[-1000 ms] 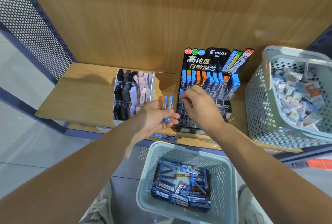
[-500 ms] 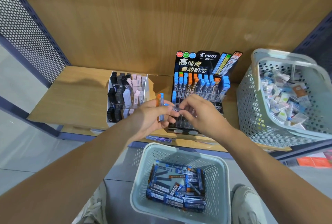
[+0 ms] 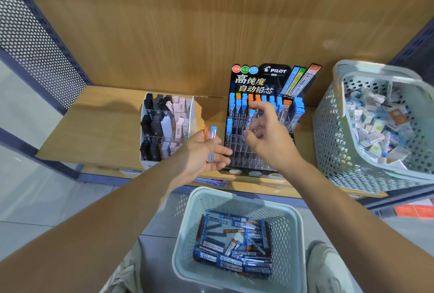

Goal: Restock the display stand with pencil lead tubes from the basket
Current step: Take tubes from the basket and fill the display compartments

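Note:
The black Pilot display stand (image 3: 270,81) stands on the wooden shelf, its back rows filled with blue- and orange-capped lead tubes and its front slots bare. My right hand (image 3: 270,142) is raised in front of the stand's middle rows and pinches a blue-capped tube (image 3: 251,113) between thumb and fingers. To its left, my left hand (image 3: 199,154) grips two upright tubes (image 3: 212,137), one orange-capped and one blue-capped. Below the shelf sits a pale basket (image 3: 234,195) holding several loose lead tubes (image 3: 234,245).
A clear box of black, grey and pink cases (image 3: 164,128) stands left of the stand. A large perforated basket (image 3: 340,128) full of small packets sits on the right. Loose tubes (image 3: 211,181) lie at the shelf's front edge. A perforated panel (image 3: 35,41) walls the left.
My right hand met the left hand, took a blue-capped tube from it, and rose to the stand's middle rows. My left hand stays put with two tubes.

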